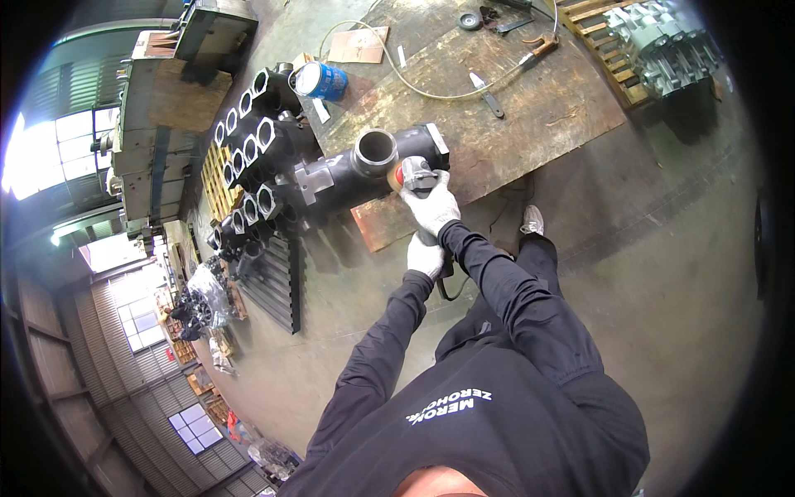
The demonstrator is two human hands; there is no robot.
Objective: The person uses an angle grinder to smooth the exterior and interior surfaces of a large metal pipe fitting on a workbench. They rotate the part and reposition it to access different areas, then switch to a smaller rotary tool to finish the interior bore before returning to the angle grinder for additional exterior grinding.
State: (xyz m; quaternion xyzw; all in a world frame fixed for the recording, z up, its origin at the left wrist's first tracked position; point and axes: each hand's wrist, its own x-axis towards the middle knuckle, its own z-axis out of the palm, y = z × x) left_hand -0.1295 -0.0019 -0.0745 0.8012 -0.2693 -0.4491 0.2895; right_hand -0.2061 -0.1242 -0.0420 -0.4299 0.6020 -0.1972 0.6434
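An angle grinder [416, 178] was gripped in both gloved hands: the right hand [434, 207] closed over its head, the left hand [426, 256] closed around its rear handle. Its disc was pressed against a black pipe casting [364, 170] laid on the wooden board [530, 116], near a blue can [321, 81].

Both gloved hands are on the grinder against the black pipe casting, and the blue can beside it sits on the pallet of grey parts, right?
Not quite. The head view shows the blue can on the concrete floor by the wooden board, not on the pallet. Both hands, left and right, do hold the grinder against the black pipe casting.
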